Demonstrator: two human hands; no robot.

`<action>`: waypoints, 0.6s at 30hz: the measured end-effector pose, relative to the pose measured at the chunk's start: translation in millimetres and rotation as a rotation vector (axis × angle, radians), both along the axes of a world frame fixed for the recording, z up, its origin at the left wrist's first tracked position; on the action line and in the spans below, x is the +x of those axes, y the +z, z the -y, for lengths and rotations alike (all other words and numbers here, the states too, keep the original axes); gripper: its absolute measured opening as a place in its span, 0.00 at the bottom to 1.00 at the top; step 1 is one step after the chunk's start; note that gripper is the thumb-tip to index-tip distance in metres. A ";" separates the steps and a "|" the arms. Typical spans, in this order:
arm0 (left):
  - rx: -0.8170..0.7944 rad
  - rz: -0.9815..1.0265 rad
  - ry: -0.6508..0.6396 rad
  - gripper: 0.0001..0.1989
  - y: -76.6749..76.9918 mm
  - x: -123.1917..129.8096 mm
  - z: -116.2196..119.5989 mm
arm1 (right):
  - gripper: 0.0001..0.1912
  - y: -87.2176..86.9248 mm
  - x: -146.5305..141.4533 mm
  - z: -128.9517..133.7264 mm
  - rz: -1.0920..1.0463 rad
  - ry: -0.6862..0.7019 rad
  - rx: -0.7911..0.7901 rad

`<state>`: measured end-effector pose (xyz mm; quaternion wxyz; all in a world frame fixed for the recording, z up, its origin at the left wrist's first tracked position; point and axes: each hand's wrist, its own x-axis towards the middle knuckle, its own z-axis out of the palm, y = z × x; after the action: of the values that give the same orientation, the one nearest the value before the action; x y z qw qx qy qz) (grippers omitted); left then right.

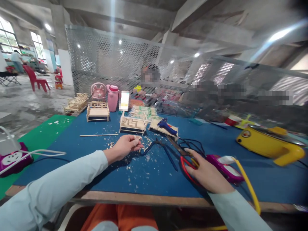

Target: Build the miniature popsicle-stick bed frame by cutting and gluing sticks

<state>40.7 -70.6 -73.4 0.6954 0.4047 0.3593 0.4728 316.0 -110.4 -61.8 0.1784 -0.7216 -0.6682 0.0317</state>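
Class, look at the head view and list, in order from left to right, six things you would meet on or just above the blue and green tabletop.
Purple power strip, loose wooden stick, lit screen, blue gun-shaped tool, right hand, yellow pan.

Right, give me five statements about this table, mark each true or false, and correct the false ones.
1. The right hand holds the red-handled scissors. True.
2. The yellow pot stands at the left end of the table. False: it is at the right end.
3. The pink flask stands just left of the lit screen. True.
4. The left hand holds the blue glue gun. False: the gun rests on a wooden model, and that hand pinches a small pale piece.
5. Small scraps lie on the table near the left hand. True.
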 end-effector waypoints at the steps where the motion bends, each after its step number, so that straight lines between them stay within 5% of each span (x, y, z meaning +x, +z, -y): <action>1: 0.004 -0.009 -0.017 0.05 -1.0 0.0 0.3 | 0.28 1.3 -7.1 2.8 -0.083 0.018 0.037; 6: 0.059 -0.078 -0.040 0.11 -3.3 -6.2 2.1 | 0.23 17.6 -66.1 -10.3 -0.524 0.211 0.306; 11: 0.172 -0.164 0.063 0.18 -1.1 -24.1 6.1 | 0.16 34.0 -125.9 -53.8 -0.949 0.368 0.375; 18: 0.570 -0.603 0.245 0.13 5.5 -36.9 13.4 | 0.15 3.1 -120.1 -79.8 -0.942 0.419 0.416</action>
<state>3.8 -84.0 -67.8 0.3585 0.6548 0.4469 0.4928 195.8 -30.6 -58.7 0.5865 -0.4306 -0.6375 0.2532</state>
